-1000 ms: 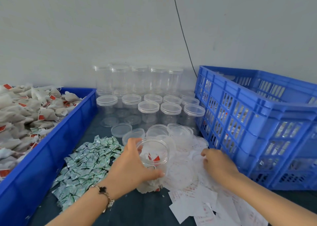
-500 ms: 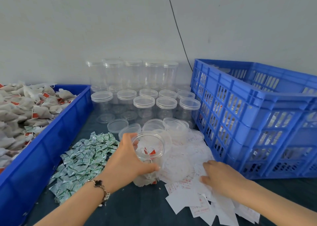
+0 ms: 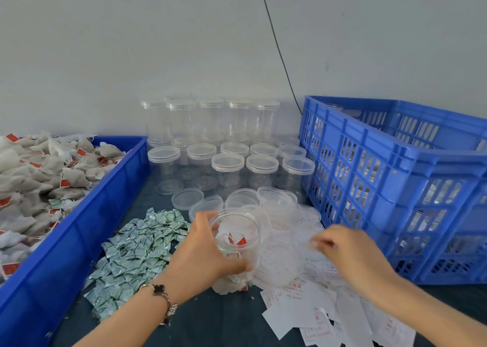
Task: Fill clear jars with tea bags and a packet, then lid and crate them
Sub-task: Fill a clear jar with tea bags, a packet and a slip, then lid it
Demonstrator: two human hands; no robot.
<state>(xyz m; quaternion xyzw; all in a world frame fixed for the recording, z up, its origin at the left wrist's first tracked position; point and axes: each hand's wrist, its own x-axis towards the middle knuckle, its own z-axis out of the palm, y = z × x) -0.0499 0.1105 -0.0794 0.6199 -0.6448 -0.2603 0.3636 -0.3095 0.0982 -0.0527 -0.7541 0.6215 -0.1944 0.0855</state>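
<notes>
- Left hand (image 3: 203,254) is wrapped around an open clear plastic jar (image 3: 237,241) packed with white, red-tagged tea bags.
- Right hand (image 3: 347,251) is blurred; its grip cannot be judged.

Bare forearms, no sleeves; left wrist bracelet (image 3: 164,299), black clover charm, beaded chain.

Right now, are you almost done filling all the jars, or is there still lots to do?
Still lots to do. Done: some jars already sit in the blue crate. In hand: the left hand grips an open jar with tea bags inside, and the right hand is lifting something blurred over the loose lids. Left: this jar needs its lid, and many empty jars wait at the back.
</notes>
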